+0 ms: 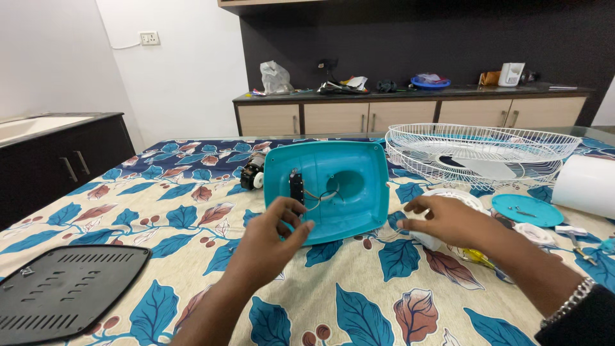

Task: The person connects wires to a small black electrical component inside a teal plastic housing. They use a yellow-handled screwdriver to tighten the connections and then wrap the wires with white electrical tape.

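Here the left hand (277,232) is raised just over the near edge of a teal plastic housing (333,186), a shallow rectangular shell lying hollow side up on the table (192,269). Its fingers are half curled, thumb and forefinger standing apart in a loose pinch, and they grip nothing; the fingertips sit close to the lower left rim of the shell, but whether they touch it cannot be told. Inside the shell a small black switch block (296,186) stands near the left wall, with thin wires (320,197) running from it toward a round recess.

The right hand (448,221) lies low to the right of the housing, palm down, fingers stretched out and slightly spread, holding nothing. Its fingertips reach toward the shell's lower right corner, over a small white part (428,241) on the cloth; contact is unclear. A metal bracelet (570,301) circles that wrist.

The table wears a cloth printed with blue and rust leaves. Behind the right hand rests a white wire fan guard (480,150), and beside it a round teal cap (526,209). A black vented panel (64,288) lies at the near left corner, well apart from both hands.
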